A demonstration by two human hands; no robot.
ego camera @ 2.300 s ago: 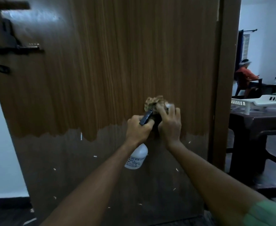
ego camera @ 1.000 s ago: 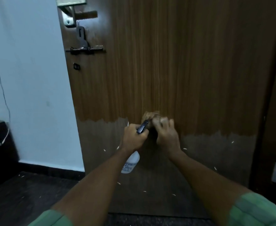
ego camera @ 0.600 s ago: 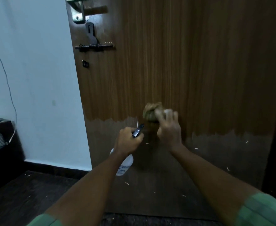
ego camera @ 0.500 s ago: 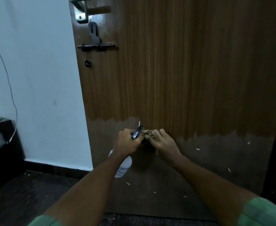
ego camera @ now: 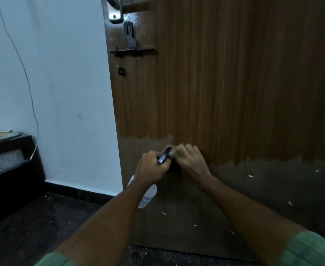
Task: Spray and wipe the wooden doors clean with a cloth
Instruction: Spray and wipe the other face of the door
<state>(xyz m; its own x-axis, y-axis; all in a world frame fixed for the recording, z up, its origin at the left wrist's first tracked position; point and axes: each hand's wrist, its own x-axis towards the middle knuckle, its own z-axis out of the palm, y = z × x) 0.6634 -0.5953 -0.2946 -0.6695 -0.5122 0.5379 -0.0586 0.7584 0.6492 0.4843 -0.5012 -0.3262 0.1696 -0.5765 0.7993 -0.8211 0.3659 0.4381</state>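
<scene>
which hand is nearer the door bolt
Left. The left hand, gripping the spray bottle, sits below the bolt and slightly right of it. The right hand, on the cloth, is farther right.

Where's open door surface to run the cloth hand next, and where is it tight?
Free: the wooden door right of the latch bolt, and the faded band right of the right hand. Tight: the left hand with the spray bottle sits against the right hand and cloth.
</scene>
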